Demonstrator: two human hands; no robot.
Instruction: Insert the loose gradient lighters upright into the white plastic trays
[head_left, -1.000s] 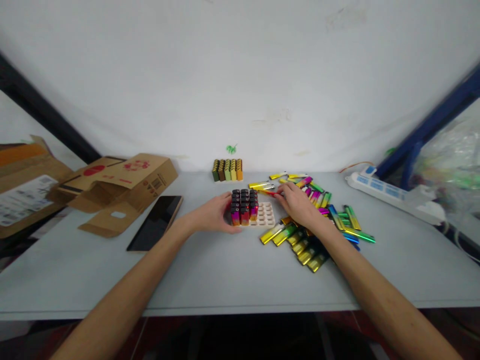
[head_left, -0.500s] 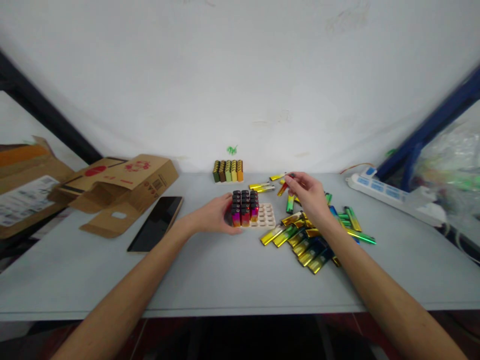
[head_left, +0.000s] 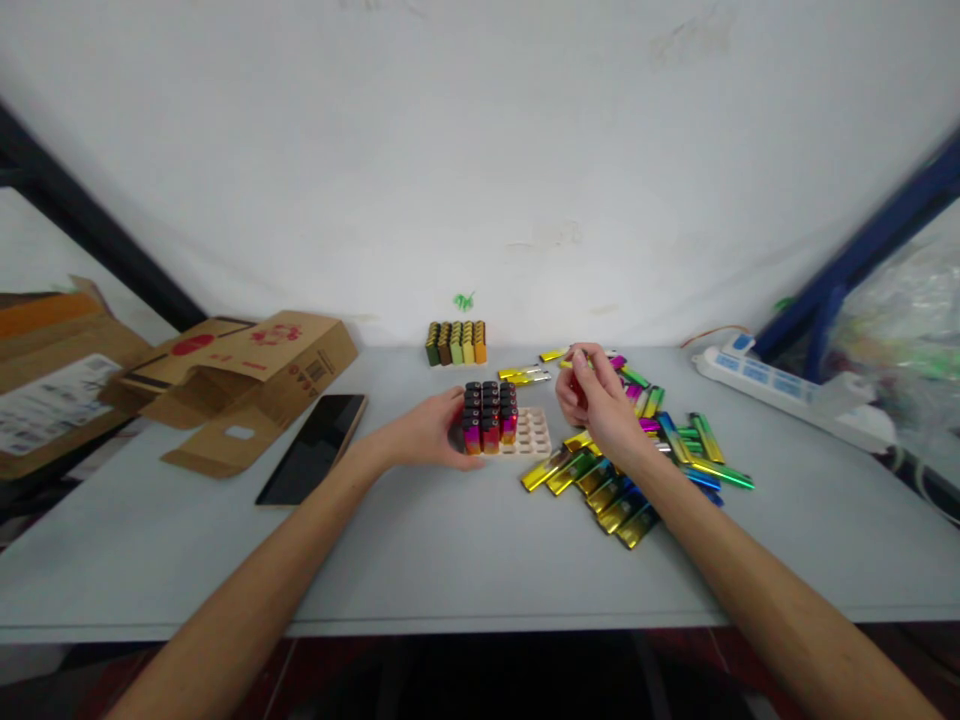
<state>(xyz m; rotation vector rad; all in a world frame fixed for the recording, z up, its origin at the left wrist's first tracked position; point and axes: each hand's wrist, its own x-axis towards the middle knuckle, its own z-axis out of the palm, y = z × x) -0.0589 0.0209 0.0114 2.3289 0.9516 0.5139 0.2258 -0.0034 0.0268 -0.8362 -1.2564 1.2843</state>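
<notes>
Several black-topped lighters (head_left: pixel 490 418) in red and purple stand upright in rows on the left part of a pale tray (head_left: pixel 534 432), whose right part shows bare round holes. Curved around the left side of these lighters is my left hand (head_left: pixel 431 430), thumb near the tray's front corner. My right hand (head_left: pixel 592 392) is closed above the table right of the tray, with a bit of a red lighter (head_left: pixel 576 384) showing between its fingers. Below and beside it lies a loose pile of shiny yellow, green and blue lighters (head_left: pixel 619 500).
Against the wall stands a block of green, brown and yellow lighters (head_left: pixel 456 343). A dark tablet (head_left: pixel 313 448) and an opened cardboard box (head_left: pixel 262 360) lie at left. A white power strip (head_left: pixel 795 385) is at right, beside clear plastic bags (head_left: pixel 900 290).
My right hand has turned and its fingers have folded in around the red lighter, moving slightly lower. More pink and green lighters show behind it. My left hand stays in place.
</notes>
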